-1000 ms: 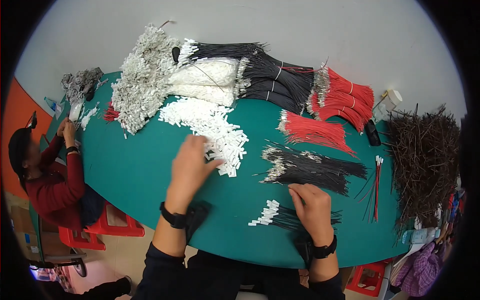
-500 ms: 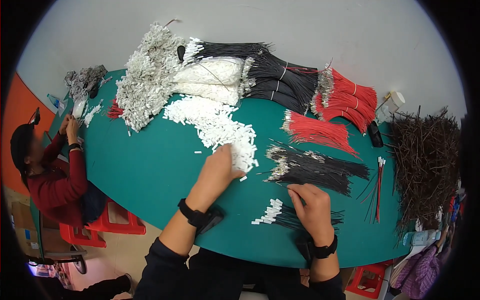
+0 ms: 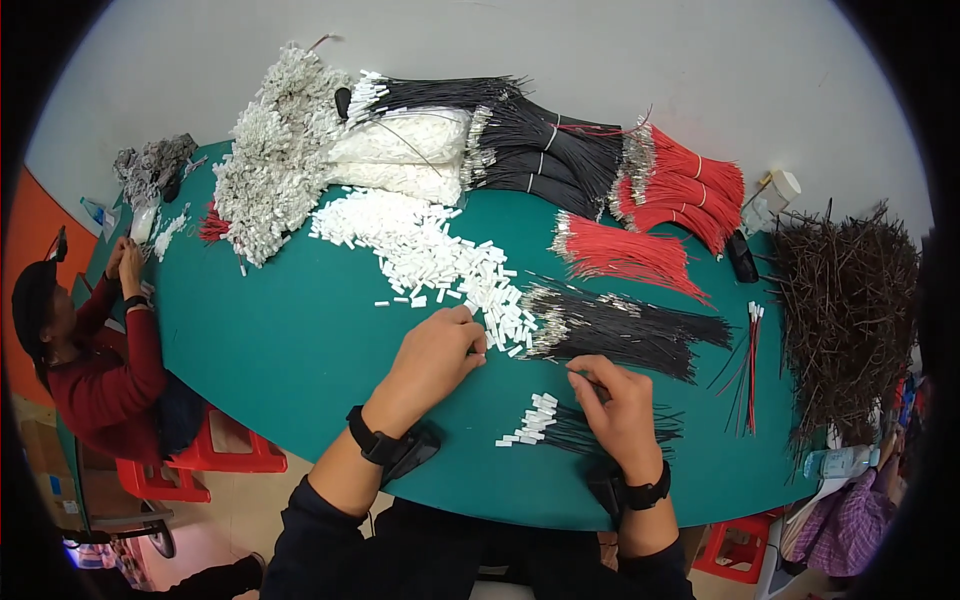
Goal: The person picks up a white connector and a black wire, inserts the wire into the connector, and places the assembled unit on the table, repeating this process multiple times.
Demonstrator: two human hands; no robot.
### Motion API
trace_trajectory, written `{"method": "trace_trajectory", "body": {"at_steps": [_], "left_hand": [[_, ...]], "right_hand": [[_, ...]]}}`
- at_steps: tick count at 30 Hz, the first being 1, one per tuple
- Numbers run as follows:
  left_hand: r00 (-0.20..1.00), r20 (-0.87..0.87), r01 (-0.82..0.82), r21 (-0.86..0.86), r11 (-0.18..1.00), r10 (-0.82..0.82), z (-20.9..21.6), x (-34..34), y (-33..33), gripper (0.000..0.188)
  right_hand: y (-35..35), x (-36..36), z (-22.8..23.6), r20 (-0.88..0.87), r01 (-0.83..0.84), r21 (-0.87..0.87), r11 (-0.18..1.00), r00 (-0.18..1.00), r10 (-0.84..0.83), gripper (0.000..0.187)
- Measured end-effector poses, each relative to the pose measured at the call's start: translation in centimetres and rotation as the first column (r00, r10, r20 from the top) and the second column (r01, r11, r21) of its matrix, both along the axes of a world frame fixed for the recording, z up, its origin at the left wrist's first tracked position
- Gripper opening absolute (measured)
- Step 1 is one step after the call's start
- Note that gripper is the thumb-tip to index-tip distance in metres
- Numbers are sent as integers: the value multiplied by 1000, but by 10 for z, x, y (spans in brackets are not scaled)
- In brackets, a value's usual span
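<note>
My left hand (image 3: 440,345) is closed with fingertips pinched together, at the near edge of a pile of small white plastic connector housings (image 3: 410,250). Whatever it may hold is too small or hidden to make out. To its right, my right hand (image 3: 618,405) pinches a thin black wire, whose tip shows faintly at the fingertips. Loose black wires (image 3: 640,335) with metal terminals at their left ends lie just beyond that hand. Under and beside it rest black wires with white housings on their ends (image 3: 530,420).
Red wires (image 3: 625,258), tied black bundles (image 3: 550,150) and tied red bundles (image 3: 695,185) lie farther back. A big white-ended heap (image 3: 275,160) and plastic bags (image 3: 400,150) stand back left. Dark brown tangled wires (image 3: 850,320) are at right. A co-worker (image 3: 100,370) sits at far left.
My left hand has drawn back from the white pile, and its fingers have come together. Some housings have spread toward the black wires. My right hand has barely moved.
</note>
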State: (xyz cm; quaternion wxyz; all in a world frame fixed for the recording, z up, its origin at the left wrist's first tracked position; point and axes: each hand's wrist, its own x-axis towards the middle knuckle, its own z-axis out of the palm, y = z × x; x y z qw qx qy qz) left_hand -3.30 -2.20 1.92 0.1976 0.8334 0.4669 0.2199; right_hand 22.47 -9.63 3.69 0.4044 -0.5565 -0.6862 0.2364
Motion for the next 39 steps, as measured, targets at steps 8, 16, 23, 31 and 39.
{"method": "trace_trajectory", "body": {"at_steps": [8, 16, 23, 31, 39], "left_hand": [[825, 525, 103, -503, 858, 209, 8, 31, -13, 13], [537, 763, 351, -590, 727, 360, -3, 51, -24, 14], [506, 776, 432, -605, 669, 376, -8, 48, -22, 16], [422, 743, 466, -669, 579, 519, -18, 42, -19, 11], [401, 734, 464, -679, 569, 549, -12, 48, -22, 11]], "right_hand": [[-3, 0, 12, -112, 50, -39, 998, 992, -54, 9], [-1, -2, 9, -146, 70, 69, 995, 987, -59, 9], [-1, -4, 7, -97, 62, 145, 987, 994, -49, 9], [-4, -3, 11, -89, 47, 60, 997, 995, -41, 7], [-4, -4, 6, -113, 46, 69, 997, 993, -37, 7]]}}
